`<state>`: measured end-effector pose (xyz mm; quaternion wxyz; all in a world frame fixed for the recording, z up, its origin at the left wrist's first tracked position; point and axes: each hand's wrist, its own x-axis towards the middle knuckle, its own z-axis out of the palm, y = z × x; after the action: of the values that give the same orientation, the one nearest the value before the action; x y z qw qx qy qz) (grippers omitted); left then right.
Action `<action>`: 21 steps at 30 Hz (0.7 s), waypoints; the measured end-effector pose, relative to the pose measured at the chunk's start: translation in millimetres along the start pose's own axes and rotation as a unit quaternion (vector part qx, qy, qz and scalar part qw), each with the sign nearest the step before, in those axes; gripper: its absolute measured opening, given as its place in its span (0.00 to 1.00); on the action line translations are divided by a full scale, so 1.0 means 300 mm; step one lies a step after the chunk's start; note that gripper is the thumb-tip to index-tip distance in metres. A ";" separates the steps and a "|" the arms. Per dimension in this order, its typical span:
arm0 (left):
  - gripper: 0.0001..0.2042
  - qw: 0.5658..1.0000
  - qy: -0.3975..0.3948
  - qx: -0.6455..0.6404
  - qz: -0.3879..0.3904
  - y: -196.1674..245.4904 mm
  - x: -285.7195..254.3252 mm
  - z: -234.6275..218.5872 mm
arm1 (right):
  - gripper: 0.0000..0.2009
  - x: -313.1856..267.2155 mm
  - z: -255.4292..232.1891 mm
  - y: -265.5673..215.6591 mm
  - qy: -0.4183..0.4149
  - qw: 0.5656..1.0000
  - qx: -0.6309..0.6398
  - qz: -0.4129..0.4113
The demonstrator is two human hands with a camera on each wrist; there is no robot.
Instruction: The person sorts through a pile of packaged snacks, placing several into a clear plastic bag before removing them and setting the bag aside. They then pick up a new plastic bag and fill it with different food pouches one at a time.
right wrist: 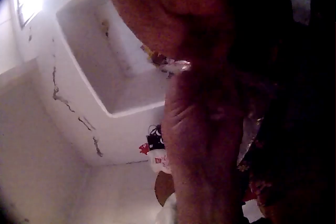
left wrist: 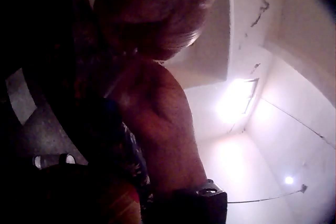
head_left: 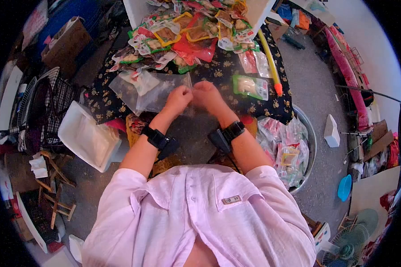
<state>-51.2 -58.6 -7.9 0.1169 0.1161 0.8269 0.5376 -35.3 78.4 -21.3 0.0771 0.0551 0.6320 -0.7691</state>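
Note:
In the head view the left hand (head_left: pixel 179 99) grips the right edge of a clear plastic bag (head_left: pixel 158 91), fingers curled. The right hand (head_left: pixel 206 94) is right beside it, blurred, its fingers curled in at the same bag edge. A white and clear packet (head_left: pixel 140 81) lies at the bag's left part. Both wrist views are dark: the left hand (left wrist: pixel 157 103) and the right hand (right wrist: pixel 202 108) appear close against the other hand, and their fingertips are hidden. A green-edged packet (head_left: pixel 250 86) lies on the dark floral cloth (head_left: pixel 227 66) to the right.
Many food packets (head_left: pixel 191 33) are heaped at the back before a white foam box (head_left: pixel 136 13). A yellow tube with an orange end (head_left: pixel 270 62) lies at the right. A metal basin (head_left: pixel 314 147) holds packets at the lower right; a white tub (head_left: pixel 87 133) stands at the left.

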 end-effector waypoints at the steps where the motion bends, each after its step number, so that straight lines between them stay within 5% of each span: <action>1: 0.07 1.000 -0.009 -0.014 -0.004 -0.007 0.003 0.000 | 0.11 -0.002 0.002 -0.003 0.001 1.000 -0.002 -0.002; 17: 0.06 0.998 0.009 -0.058 -0.008 -0.033 0.012 -0.016 | 0.09 0.004 0.005 -0.033 -0.003 0.998 -0.067 0.017; 19: 0.06 0.993 0.105 -0.046 -0.015 0.019 -0.014 -0.023 | 0.08 0.017 0.004 -0.019 0.032 0.999 -0.025 0.023; 20: 0.05 0.987 0.152 -0.040 -0.018 0.039 -0.025 -0.026 | 0.08 0.019 0.005 -0.023 0.044 0.983 -0.172 -0.047; 21: 0.05 0.979 0.191 0.036 0.066 0.035 -0.028 -0.026 | 0.08 0.010 0.013 -0.036 0.055 0.941 -0.314 -0.116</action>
<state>-45.1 -63.8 5.2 -0.0833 0.0697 0.8431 0.5266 -40.2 76.4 -10.5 -0.0343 -0.0037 0.8466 -0.5311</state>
